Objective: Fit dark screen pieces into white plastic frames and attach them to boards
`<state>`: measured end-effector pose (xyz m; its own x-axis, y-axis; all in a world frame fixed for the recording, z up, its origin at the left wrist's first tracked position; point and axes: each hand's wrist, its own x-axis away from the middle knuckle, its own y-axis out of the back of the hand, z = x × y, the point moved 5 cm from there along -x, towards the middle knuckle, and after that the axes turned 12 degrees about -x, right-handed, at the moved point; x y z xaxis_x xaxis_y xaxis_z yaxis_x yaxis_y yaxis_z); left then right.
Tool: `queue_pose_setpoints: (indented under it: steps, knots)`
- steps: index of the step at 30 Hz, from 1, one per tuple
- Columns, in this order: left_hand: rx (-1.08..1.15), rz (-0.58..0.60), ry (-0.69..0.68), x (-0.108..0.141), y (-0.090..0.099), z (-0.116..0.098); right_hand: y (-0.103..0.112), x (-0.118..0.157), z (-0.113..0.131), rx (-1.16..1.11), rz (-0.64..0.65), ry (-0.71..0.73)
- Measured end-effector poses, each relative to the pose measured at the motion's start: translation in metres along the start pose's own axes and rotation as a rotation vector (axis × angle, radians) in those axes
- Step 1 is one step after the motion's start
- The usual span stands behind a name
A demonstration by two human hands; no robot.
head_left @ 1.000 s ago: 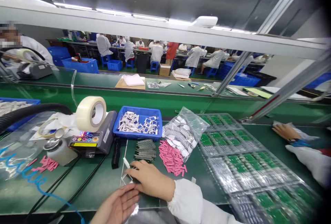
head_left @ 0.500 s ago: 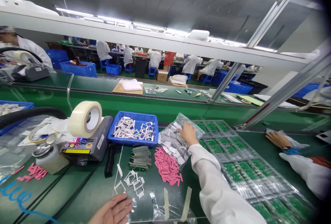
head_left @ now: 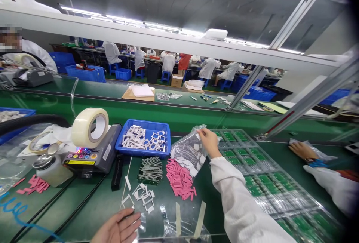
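Observation:
My right hand [head_left: 209, 142] pinches the upper edge of a clear plastic bag [head_left: 188, 150], which holds many small grey-and-white pieces. Pink strips [head_left: 179, 183] lie in a heap against the bag's lower end. At the bottom of the view my left hand [head_left: 119, 226] is palm up with fingers stretched out, holding nothing. Just beyond its fingertips are several white plastic frames [head_left: 143, 195]. A stack of thin circuit-board strips [head_left: 150, 170] sits left of the pink heap. Behind it stands a blue tray [head_left: 119, 144] filled with more white frames.
On the left are a grey tape dispenser [head_left: 108, 157] with a tape roll [head_left: 80, 127], a bottle [head_left: 53, 175] and black cables. Clear trays of green circuit boards [head_left: 263, 181] cover the right side. Another person's hand [head_left: 303, 149] rests on a bag at far right.
My right hand has shifted from lying over the bag to pinching its top edge, and the bag's upper end is raised. My left hand stays open in nearly the same place.

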<state>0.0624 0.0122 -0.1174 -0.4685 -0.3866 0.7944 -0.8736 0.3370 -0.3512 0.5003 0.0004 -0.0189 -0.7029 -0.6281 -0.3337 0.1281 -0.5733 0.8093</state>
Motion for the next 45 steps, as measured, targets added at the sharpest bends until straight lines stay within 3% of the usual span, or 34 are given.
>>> queue_pose_setpoints:
  steps: [11,23,27,37,41,45]
  knots:
    - [-0.022,0.015,-0.064,-0.003,0.004,0.002,0.028,0.0,0.052,-0.011,-0.137,0.185]
    - [0.036,0.071,-0.04,-0.007,0.007,0.002,0.058,0.005,0.066,0.017,-0.205,0.207]
    - [0.035,0.089,-0.045,-0.012,0.01,0.004,0.053,-0.003,0.052,0.043,-0.157,0.155]
    - [0.056,0.131,-0.064,-0.013,0.012,0.008,0.011,-0.014,-0.022,0.119,0.097,-0.075]
    - [0.049,0.131,-0.047,-0.013,0.011,0.009,-0.008,-0.004,-0.03,0.116,0.225,-0.084]
    - [0.023,0.123,-0.067,-0.012,0.011,0.008,-0.011,0.009,-0.023,0.058,0.215,-0.096]
